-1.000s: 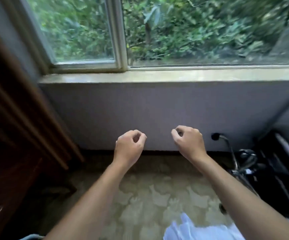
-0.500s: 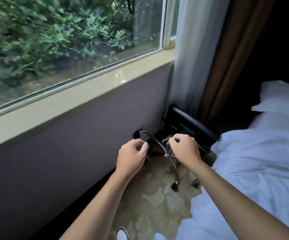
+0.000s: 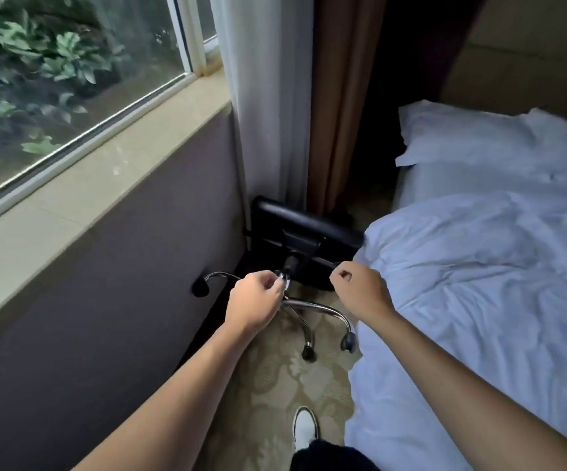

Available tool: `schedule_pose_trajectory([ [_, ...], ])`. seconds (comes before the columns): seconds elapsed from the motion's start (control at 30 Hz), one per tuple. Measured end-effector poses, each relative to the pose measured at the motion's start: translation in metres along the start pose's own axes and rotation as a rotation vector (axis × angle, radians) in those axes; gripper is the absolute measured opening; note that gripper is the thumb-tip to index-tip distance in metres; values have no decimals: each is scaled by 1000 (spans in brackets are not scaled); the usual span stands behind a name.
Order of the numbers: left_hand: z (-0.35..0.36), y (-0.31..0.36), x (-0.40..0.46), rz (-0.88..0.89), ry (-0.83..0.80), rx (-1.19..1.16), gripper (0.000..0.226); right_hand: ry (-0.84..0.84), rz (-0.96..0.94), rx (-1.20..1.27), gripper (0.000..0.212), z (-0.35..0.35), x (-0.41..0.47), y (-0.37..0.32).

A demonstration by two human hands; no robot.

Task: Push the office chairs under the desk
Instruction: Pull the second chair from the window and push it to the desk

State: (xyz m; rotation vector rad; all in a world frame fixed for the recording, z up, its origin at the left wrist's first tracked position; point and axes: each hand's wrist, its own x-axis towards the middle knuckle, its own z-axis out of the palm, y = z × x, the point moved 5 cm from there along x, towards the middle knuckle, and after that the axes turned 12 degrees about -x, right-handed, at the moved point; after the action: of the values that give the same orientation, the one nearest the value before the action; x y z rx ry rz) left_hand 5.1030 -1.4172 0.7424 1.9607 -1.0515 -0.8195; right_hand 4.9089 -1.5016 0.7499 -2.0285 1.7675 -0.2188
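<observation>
The office chair point(image 3: 304, 246) lies tipped on its side on the patterned carpet point(image 3: 275, 385), in the narrow gap between the wall below the window sill point(image 3: 81, 195) and the bed point(image 3: 479, 283). Its black seat stands on edge at the far end of the gap, against the base of the white curtain point(image 3: 261, 96) and the brown curtain point(image 3: 336, 96). The chrome star base point(image 3: 312, 307) points back toward the person, with its legs spread in the air. One caster point(image 3: 200, 287) sits close to the wall; two casters point(image 3: 348, 341) hang just beside the edge of the bed. No desk is visible. The left hand point(image 3: 253, 300) is held in front of the hub of the chair base, fingers curled inward into a loose fist; whether it touches the chrome cannot be determined. The right hand point(image 3: 360, 288) is held beside the chair base, nearer the bed, also curled into a loose fist with nothing visible inside it. The two hands are apart, one on each side of the base column. A white shoe point(image 3: 305, 428) stands on the carpet nearer the person than the chair. No containers are visible. A white pillow point(image 3: 485, 141) lies at the far end of the bed, beyond the chair.
</observation>
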Motion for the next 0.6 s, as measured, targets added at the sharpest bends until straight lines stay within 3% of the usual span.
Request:
schedule_pose_trajectory([
  [0.33, 98, -31, 163, -225, -151, 167, 17, -174, -33, 16, 16, 66, 195, 28],
  [0.6, 194, -136, 276, -662, -255, 403, 63, -333, -110, -182, 50, 164, 370, 67],
])
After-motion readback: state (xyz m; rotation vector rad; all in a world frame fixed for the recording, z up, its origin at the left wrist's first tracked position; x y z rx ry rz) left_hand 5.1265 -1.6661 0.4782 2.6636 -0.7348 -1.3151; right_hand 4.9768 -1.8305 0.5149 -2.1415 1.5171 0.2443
